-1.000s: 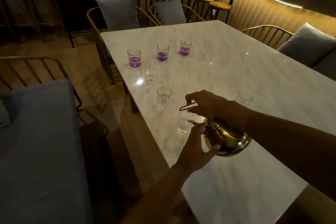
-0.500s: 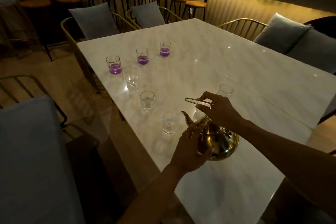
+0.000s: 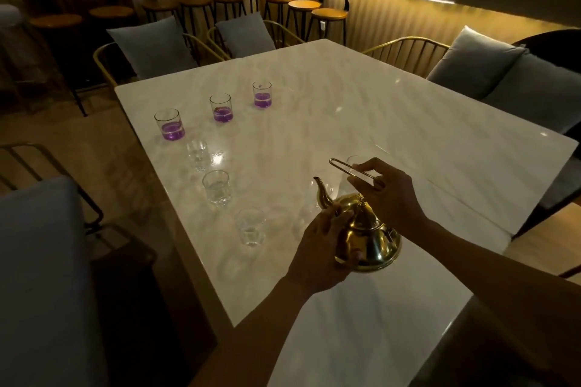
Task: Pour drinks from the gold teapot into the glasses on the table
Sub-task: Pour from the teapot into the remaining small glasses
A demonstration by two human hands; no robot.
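Fingers of my right hand clamp the gold teapot handle; left hand fingers spread against its body.
Teapot stands on the tabletop; lift steadily, aim spout over nearest clear glass.

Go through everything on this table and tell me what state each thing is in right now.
Gold teapot: upright, lid on, handle raised.
Right hand: grips the handle.
Left hand: rests against the teapot's side.
Three far glasses: upright, part-filled with purple drink.
Three near faceted glasses: upright, no purple drink; clear content uncertain.
Glass behind right hand: mostly hidden.
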